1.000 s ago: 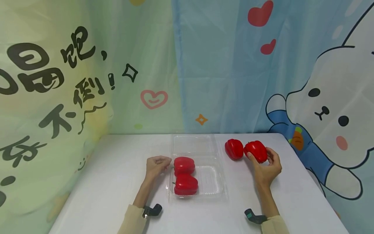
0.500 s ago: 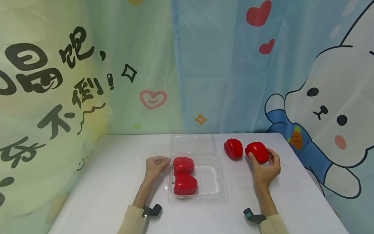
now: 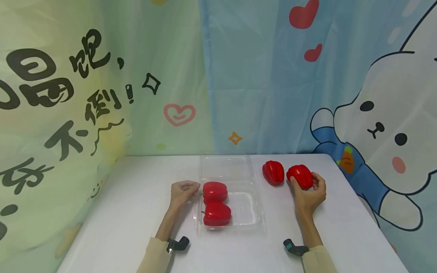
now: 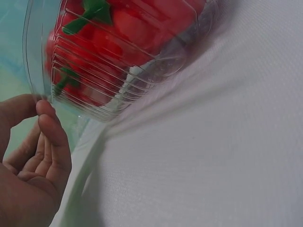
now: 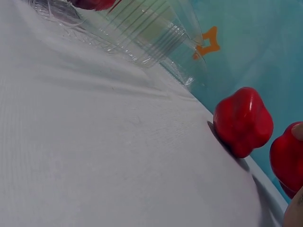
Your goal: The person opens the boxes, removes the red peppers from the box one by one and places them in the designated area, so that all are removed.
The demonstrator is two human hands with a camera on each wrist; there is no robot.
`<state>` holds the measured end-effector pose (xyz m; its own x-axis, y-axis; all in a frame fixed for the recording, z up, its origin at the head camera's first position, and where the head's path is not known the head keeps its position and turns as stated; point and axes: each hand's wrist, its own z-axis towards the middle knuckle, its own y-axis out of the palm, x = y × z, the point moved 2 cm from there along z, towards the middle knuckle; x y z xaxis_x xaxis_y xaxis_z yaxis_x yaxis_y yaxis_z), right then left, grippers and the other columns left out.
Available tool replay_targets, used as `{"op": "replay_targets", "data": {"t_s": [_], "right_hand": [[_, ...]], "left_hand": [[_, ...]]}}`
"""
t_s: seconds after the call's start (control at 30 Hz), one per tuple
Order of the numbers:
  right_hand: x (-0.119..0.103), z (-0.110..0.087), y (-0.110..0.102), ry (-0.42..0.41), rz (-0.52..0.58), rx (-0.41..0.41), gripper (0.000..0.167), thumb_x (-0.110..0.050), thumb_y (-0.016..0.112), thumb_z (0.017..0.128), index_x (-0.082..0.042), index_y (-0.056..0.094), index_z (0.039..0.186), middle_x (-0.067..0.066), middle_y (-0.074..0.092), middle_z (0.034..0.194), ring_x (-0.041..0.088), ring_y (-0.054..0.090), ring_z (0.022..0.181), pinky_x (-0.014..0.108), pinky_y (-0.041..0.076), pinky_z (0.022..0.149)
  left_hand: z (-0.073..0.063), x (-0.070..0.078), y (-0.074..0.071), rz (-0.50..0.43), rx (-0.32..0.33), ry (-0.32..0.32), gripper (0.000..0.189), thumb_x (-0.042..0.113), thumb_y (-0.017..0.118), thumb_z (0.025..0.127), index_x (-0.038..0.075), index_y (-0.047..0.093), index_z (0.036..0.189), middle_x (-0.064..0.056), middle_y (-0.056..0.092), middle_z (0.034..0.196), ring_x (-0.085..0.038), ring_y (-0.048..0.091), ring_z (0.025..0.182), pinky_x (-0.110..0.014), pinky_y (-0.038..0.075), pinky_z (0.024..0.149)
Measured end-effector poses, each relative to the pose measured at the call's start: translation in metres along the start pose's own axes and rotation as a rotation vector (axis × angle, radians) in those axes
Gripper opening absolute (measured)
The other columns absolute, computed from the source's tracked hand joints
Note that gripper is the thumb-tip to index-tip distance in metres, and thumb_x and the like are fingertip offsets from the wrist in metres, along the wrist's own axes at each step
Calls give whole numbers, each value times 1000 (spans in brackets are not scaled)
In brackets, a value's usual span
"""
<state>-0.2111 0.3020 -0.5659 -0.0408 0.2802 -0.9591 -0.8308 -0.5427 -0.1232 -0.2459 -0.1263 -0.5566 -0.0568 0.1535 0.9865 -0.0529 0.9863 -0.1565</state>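
My left hand (image 3: 183,194) pinches the left rim of a clear plastic clamshell box (image 3: 247,210) between thumb and fingertips, as the left wrist view shows closely. Two red bell peppers lie on their sides in the box's left half, one behind the other: a rear pepper (image 3: 215,192) and a front pepper (image 3: 217,214). Their green stems (image 4: 87,18) point toward my left hand. On the right, my right hand (image 3: 310,195) grips another red bell pepper (image 3: 299,176) by its sides. A loose red bell pepper (image 5: 243,122) sits on the table just left of that one.
The box's lid (image 3: 225,168) lies folded back toward the rear of the white table (image 3: 143,212). Behind the table's far edge hangs a printed curtain (image 3: 246,76). Dark camera mounts (image 3: 178,243) sit on both wrists.
The pepper in my right hand has shifted slightly right, leaving a small gap to the loose pepper beside it. My left hand keeps its place at the box rim.
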Motion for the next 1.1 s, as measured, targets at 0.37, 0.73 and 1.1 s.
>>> {"op": "replay_targets", "data": {"t_s": [0.37, 0.73, 1.1], "right_hand": [[7, 2, 9, 31, -16, 24, 72, -24, 91, 90, -14, 56, 152, 5, 60, 156, 22, 52, 145, 51, 50, 122], [8, 5, 14, 35, -3, 46, 71, -26, 91, 90, -11, 57, 150, 7, 61, 153, 21, 53, 142, 50, 49, 123], [12, 10, 21, 47, 14, 59, 71, -27, 91, 90, -10, 57, 150, 7, 61, 153, 22, 54, 142, 50, 50, 123]], "left_hand": [[1, -2, 0, -16, -1, 14, 20, 15, 80, 96, -5, 81, 103, -17, 81, 83, -11, 70, 68, -20, 56, 65], [2, -3, 1, -17, 11, 0, 19, 14, 81, 96, -4, 80, 103, -12, 79, 79, -11, 68, 68, -19, 56, 66], [0, 0, 0, -18, 8, -2, 20, 14, 81, 96, -5, 80, 102, -9, 79, 77, -10, 68, 68, -19, 56, 65]]}}
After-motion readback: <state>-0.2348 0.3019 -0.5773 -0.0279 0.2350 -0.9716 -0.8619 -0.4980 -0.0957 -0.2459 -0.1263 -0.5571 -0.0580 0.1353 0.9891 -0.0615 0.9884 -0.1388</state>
